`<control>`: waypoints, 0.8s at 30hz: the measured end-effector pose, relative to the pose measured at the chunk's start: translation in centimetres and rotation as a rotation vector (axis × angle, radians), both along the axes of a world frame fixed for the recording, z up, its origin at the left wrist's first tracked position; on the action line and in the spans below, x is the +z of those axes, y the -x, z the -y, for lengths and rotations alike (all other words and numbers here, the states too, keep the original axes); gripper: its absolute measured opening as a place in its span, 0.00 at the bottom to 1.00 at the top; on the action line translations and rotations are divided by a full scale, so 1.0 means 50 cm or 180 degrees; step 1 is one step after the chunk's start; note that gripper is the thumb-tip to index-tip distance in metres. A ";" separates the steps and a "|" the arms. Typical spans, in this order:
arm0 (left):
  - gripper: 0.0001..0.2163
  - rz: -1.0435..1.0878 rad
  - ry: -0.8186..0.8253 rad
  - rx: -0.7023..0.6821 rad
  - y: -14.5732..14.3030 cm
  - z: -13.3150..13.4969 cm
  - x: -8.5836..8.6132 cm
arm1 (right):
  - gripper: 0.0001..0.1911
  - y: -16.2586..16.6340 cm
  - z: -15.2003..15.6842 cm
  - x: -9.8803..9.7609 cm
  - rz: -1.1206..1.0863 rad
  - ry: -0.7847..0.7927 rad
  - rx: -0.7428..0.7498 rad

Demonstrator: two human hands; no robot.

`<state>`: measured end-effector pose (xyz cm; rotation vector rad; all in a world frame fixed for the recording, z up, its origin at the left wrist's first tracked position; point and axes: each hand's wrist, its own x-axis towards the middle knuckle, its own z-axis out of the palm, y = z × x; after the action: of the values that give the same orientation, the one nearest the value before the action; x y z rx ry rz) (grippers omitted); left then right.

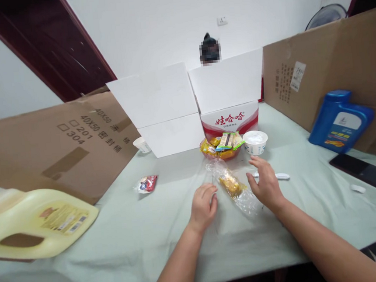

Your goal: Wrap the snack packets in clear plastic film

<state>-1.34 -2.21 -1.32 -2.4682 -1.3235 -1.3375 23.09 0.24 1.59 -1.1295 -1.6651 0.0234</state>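
Note:
A clear plastic bag (251,203) with a yellow, crumbly-looking food piece (231,185) in it lies on the tablecloth between my hands. My left hand (204,206) rests just left of the bag, fingers loosely curled, thumb a little apart, nothing visible in it. On the other side my right hand (266,183) hovers by the bag, open, with thumb and fingers spread. Partly behind that hand lies a white-handled utensil (282,176); its other end is hidden. Beyond the bag are a basket (231,154) of wrapped snacks (226,141) and a white paper bowl (255,143) with whitish contents.
A red-and-white packet (148,184) lies to the left, near a large yellow jug (46,221). White box flaps (169,112) and brown cardboard (300,74) wall the table. A blue bottle (340,121) and black phone-like slab (368,173) are at right. A person's head (209,49) shows behind.

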 end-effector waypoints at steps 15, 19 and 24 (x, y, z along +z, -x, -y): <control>0.15 -0.0308 -0.0264 -0.0148 -0.036 0.039 0.020 | 0.18 0.051 0.011 -0.045 0.1605 0.1061 0.0931; 0.21 -0.0781 -0.0039 0.0062 -0.020 0.038 0.026 | 0.22 0.049 0.030 -0.023 0.1703 0.1030 0.1392; 0.15 -0.0799 0.0671 0.0316 0.000 0.034 0.027 | 0.20 0.000 0.025 0.013 0.1605 0.1537 0.1566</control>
<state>-1.34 -3.89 0.05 -2.5547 -1.5680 -0.8729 23.08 -1.02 2.25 -1.0957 -2.4504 0.5145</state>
